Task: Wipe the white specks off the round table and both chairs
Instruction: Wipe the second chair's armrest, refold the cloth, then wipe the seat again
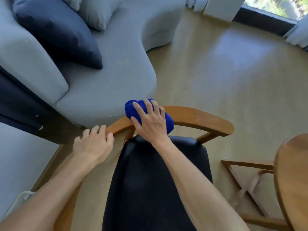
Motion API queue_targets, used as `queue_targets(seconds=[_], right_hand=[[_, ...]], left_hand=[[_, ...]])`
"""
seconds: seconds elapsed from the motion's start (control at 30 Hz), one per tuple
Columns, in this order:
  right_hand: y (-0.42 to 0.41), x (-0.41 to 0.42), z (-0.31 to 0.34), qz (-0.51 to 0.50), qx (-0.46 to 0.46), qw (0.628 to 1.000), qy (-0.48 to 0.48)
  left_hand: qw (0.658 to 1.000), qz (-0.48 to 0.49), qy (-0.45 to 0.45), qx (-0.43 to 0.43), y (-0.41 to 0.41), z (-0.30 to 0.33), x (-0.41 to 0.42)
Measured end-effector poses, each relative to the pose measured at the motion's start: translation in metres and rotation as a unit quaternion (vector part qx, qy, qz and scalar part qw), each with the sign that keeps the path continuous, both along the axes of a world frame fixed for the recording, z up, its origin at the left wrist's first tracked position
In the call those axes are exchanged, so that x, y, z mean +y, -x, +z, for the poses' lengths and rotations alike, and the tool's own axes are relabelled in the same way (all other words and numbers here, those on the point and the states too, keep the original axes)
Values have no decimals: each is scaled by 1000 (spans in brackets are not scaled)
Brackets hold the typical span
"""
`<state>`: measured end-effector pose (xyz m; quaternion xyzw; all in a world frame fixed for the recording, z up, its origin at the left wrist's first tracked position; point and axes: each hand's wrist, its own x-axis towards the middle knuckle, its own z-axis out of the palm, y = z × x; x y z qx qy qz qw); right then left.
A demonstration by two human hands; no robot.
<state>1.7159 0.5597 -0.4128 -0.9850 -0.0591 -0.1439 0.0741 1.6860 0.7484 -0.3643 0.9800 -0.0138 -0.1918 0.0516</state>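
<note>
While the chair's curved backrest rail (pixel 191 116) runs left to right across the view, the left hand (pixel 93 144) curls loosely over its left end, steadying it. The right hand (pixel 150 120), fingers spread, presses the blue cloth (pixel 133 109) onto the rail's middle; faint specks show rightward, nearer that hand.

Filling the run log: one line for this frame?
step: wiping chair backrest | right hand: pressing blue cloth on rail | left hand: steadying rail end | specks: visible right of cloth

round table (pixel 293 172) cropped at right edge, blue cloth (pixel 133 110) half under right hand (pixel 150 121)
</note>
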Motion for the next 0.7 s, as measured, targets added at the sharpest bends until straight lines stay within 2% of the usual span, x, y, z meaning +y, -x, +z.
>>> queue_targets(seconds=[0.07, 0.3, 0.37, 0.5, 0.53, 0.6, 0.7], right_hand=[[-1, -31, 1, -12, -4, 1000, 5], [47, -186, 7, -222, -32, 974, -15], [58, -209, 9, -300, -32, 953, -34], [64, -224, 19, -466, -7, 865, -189], [62, -219, 21, -481, -20, 856, -189], [50, -195, 21, -443, -47, 887, -125], [14, -116, 14, -286, -58, 954, -65]], left_hand=[[1000, -23, 9, 3, -17, -5, -25], [997, -58, 11, -40, -37, -23, -47], [998, -54, 6, -37, -37, -23, -46], [998, -53, 5, -41, -38, -24, -47], [997, -57, 3, -45, -38, -25, -47], [996, -65, -1, -54, -37, -27, -47], [996, -68, -4, -65, -38, -28, -47]])
